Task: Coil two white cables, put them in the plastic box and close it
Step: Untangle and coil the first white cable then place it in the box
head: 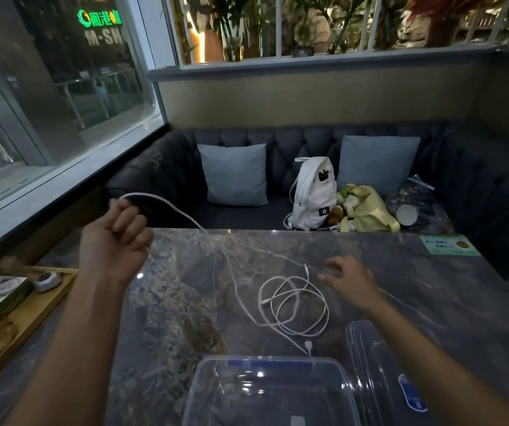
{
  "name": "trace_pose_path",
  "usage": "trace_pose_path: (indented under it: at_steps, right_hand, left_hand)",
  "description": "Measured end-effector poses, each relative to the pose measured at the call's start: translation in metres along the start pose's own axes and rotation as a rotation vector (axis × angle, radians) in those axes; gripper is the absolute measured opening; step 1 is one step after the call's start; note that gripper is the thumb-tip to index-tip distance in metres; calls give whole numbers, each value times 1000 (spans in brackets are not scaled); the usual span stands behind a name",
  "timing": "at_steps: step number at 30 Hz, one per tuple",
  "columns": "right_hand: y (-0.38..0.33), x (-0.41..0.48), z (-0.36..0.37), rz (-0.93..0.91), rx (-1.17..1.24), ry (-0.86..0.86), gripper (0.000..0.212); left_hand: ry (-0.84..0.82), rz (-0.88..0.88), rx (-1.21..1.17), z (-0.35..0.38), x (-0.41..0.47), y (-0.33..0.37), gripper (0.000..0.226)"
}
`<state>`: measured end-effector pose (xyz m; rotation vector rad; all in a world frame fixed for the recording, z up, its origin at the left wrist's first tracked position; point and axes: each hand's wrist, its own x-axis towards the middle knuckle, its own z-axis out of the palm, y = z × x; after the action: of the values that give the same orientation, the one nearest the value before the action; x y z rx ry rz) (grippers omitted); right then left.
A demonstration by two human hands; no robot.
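Observation:
My left hand (pixel 117 241) is raised above the table's left part and grips one white cable (pixel 231 272), which arcs over my fist and runs down to the table. A second white cable (pixel 296 305) lies in loose loops on the marble table (pixel 185 287), with a plug end near the box. My right hand (pixel 350 279) hovers just right of the loops, fingers spread and holding nothing. The clear plastic box (pixel 265 392) stands open at the near edge. Its clear lid (pixel 376 358) lies beside it on the right, partly under my right forearm.
A wooden tray (pixel 28 315) with a small box and a grey gadget sits at the left edge. Beyond the table is a dark sofa with two cushions, a white backpack (pixel 313 192) and a yellow bag (pixel 367 210). A green sticker (pixel 447 245) marks the far right corner.

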<state>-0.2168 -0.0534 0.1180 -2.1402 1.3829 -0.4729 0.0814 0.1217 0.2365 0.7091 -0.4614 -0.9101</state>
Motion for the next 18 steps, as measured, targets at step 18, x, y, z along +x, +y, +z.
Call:
trace_pose_path:
  at_steps: [18]
  right_hand:
    - [-62, -26, 19, -228, 644, -417, 25]
  left_hand:
    - [170, 267, -265, 21, 49, 44, 33]
